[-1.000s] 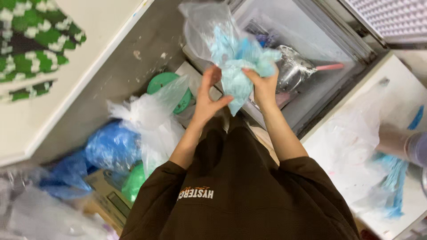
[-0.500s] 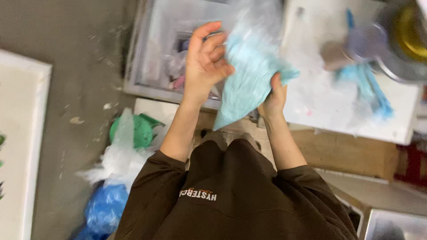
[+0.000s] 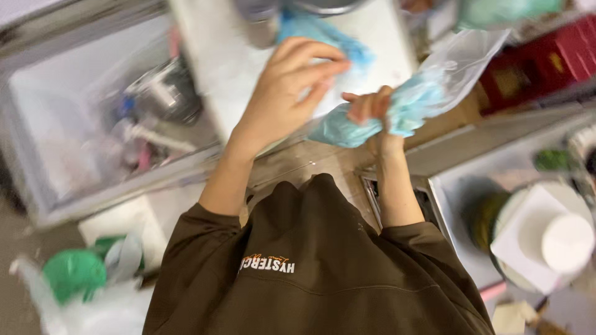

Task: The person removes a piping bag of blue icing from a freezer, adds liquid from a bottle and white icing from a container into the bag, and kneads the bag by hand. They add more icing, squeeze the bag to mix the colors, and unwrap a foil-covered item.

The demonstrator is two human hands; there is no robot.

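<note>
Light-blue crumpled material (image 3: 397, 108) sits inside a clear plastic bag (image 3: 462, 65), held up in the air above the near edge of the white bench (image 3: 385, 37). The stuffed end is bunched; the empty end trails up and to the right, slack.

Right hand (image 3: 372, 115): fingers closed around the bunched neck of the bag, gripping it. Left hand (image 3: 292, 84): fingers spread and loosely curled, resting near the bag's blue end; blur hides whether it pinches the film or only touches it.

Risks, as judged from this view:
- Only one firm grip shows. Thin film may slide through the fingers, letting the bundle drop to the bench edge or the floor.
- The bag's mouth cannot be made out; if it is the end below the fist, blue material could spill.
- Pulling between the two hands could tear the film.

Containers outward:
- More blue material (image 3: 323, 31) lies on the bench at its far edge, beside a dark metal vessel, mostly cropped.
- Left: an open white bin (image 3: 37, 155) holding a shiny metal object and mixed items, too blurred to name.
- Lower left, on the floor: a clear bag with green contents (image 3: 74, 273).
- Right: a white cup (image 3: 568, 242) on a white plate within a tray.
</note>
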